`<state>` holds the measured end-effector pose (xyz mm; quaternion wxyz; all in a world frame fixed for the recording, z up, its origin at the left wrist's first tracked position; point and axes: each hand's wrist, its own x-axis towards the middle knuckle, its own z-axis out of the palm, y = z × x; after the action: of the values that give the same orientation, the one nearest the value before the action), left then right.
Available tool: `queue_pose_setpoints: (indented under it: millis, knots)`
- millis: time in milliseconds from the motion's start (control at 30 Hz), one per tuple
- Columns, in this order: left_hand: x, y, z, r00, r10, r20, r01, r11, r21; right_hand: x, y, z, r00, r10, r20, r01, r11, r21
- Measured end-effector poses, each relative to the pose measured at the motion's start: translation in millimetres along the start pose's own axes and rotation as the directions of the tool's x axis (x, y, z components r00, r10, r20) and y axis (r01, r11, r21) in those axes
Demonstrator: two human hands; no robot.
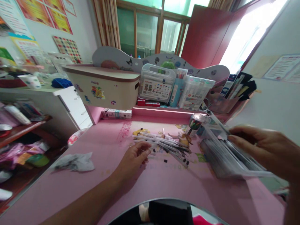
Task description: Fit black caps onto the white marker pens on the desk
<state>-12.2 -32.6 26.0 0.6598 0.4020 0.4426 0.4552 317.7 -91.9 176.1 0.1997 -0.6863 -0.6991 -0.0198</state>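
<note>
A pile of white pens (164, 143) lies in the middle of the pink desk (98, 175). My left hand (136, 154) rests on the pile's left end, fingers curled around the end of one or two pens. At the right, my right hand (262, 148) grips the top edge of a clear plastic case (225, 156) that is tilted on the desk and holds more pens. Small black caps (165, 161) lie loose just below the pile.
A crumpled grey cloth (75, 162) lies on the desk's left side. A cream bin (105, 86), clear marker boxes (157, 82) and a pen cup (194, 123) stand at the back. Shelves crowd the left; a wall is on the right.
</note>
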Motion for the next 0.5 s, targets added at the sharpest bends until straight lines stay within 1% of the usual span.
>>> queue_pose_setpoints:
  millis: [67,100,167,233,300,367,400,467,500]
  knots:
    - [-1,1,1.5,1.0,0.0,-0.004,0.0,1.0,-0.008,11,27,-3,0.98,0.162,0.114,-0.147,0.981,-0.123]
    - [-1,1,2.0,1.0,-0.005,-0.006,0.005,1.0,-0.009,16,39,-2,0.964,0.208,0.163,-0.178,0.967,-0.184]
    - [-2,3,2.5,1.0,-0.011,-0.019,0.011,1.0,-0.011,22,59,7,0.921,0.247,0.302,-0.174,0.953,-0.25]
    - [-2,4,2.3,0.999,-0.01,-0.037,0.01,1.0,-0.011,23,72,20,0.865,0.266,0.426,-0.174,0.954,-0.242]
    - [-1,5,1.7,0.999,0.003,-0.05,-0.004,1.0,-0.01,20,77,33,0.809,0.29,0.511,-0.219,0.956,-0.196]
    - [0,5,1.0,0.999,0.013,-0.05,-0.013,1.0,-0.009,16,77,44,0.761,0.34,0.552,-0.3,0.94,-0.165]
    - [1,5,0.6,0.999,0.015,-0.051,-0.016,1.0,-0.012,14,75,48,0.749,0.359,0.556,-0.335,0.93,-0.15]
    - [2,5,0.2,0.998,0.023,-0.053,-0.023,1.0,-0.009,11,71,54,0.757,0.361,0.544,-0.364,0.925,-0.106]
    - [2,6,0.1,0.998,0.032,-0.055,-0.033,0.999,-0.004,10,69,55,0.77,0.348,0.534,-0.361,0.929,-0.084]
